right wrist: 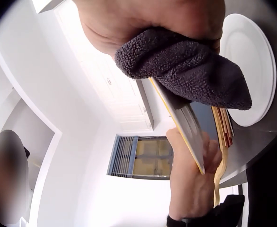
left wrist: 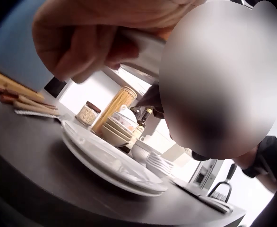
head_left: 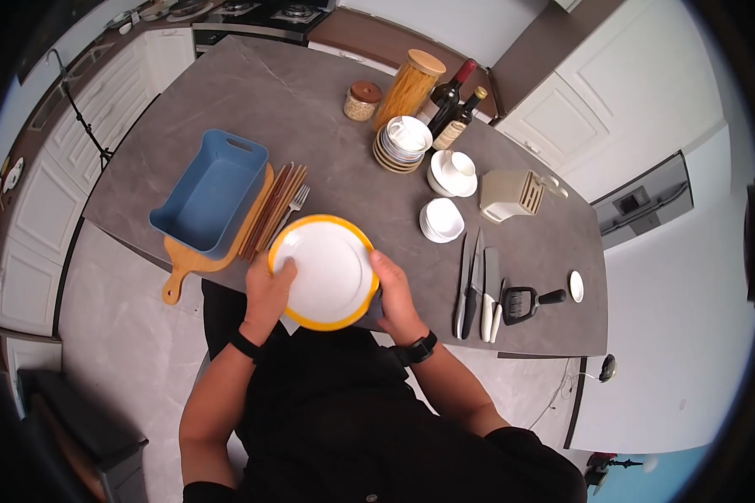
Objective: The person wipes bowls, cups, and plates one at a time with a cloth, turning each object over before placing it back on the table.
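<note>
Both hands hold up a white plate (head_left: 323, 270) with a yellow rim, tilted over the counter's front edge. My left hand (head_left: 266, 292) grips its left side, thumb on the upper face and fingers underneath. At the opposite rim is my right hand (head_left: 398, 293), which clutches a bunched dark terry cloth (right wrist: 186, 71) against the plate. The head view mostly hides that cloth. Below, two stacked white plates (left wrist: 112, 165) lie on the counter, seen in both wrist views. Left of the held plate are a fork (head_left: 299, 199) and several wooden chopsticks (head_left: 273, 210).
A blue bin (head_left: 205, 197) sits on a wooden board (head_left: 173, 289) at left. Stacked bowls (head_left: 401, 144), a pasta jar (head_left: 411, 88) and bottles (head_left: 457, 121) stand farther back. Several knives (head_left: 475, 289), a black-handled tool (head_left: 524, 303) and a knife block (head_left: 507, 194) are at right.
</note>
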A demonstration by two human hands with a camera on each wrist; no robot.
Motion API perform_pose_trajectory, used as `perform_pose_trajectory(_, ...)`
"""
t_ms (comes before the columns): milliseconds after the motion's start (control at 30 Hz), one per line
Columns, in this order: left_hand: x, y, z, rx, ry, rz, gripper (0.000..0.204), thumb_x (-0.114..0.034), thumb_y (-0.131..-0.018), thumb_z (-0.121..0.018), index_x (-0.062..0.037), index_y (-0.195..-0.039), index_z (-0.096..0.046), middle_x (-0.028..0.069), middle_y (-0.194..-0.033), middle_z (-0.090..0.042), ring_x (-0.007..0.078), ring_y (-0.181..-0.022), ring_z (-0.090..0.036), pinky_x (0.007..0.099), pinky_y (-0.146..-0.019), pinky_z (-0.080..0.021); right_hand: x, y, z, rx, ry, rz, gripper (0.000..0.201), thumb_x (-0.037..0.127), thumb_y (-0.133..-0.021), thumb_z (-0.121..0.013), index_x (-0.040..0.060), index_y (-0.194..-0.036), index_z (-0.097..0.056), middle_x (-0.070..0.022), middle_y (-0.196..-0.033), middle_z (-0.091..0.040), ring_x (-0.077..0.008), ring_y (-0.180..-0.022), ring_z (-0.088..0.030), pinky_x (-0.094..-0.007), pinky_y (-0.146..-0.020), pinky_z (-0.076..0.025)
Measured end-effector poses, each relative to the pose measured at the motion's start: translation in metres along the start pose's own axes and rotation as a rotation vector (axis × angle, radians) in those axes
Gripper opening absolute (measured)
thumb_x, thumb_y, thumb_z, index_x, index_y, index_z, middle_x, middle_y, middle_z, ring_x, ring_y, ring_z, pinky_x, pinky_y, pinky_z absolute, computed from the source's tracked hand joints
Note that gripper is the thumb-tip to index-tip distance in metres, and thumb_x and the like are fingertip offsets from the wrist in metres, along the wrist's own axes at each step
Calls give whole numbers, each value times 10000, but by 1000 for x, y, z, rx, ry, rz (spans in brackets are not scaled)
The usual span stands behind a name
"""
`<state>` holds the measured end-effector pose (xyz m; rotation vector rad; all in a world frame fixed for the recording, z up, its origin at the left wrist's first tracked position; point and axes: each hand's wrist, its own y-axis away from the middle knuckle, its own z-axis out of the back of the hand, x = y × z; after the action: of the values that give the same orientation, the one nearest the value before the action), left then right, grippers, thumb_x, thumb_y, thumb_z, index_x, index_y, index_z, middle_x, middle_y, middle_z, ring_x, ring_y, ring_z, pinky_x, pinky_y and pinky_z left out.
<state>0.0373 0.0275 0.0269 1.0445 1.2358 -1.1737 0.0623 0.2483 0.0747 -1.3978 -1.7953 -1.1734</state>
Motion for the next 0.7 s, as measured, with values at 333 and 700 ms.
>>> perform_pose_trajectory(333,-35,23,-40,371,73,-19,349,-325,-909,-726,3,-873,-614,170,-780,-689,276,-726,-706,415,-690,-530,-63,4,77,226,-402,-157,566,443,-1104,-483,44,-1506,-490,-145,-1470,-583,-253,-1315,-586,-389,-1125,-467)
perform_pose_trajectory(700,-25,-15,-95,-18,-134,54,430,-365,-911,-708,3,-766,-537,193,-716,-638,340,-659,-636,458,-665,-502,-32,2,56,241,-7,174,549,320,-1103,-522,134,-1595,-367,-102,-1600,-461,-244,-1420,-502,-415,-1153,-461)
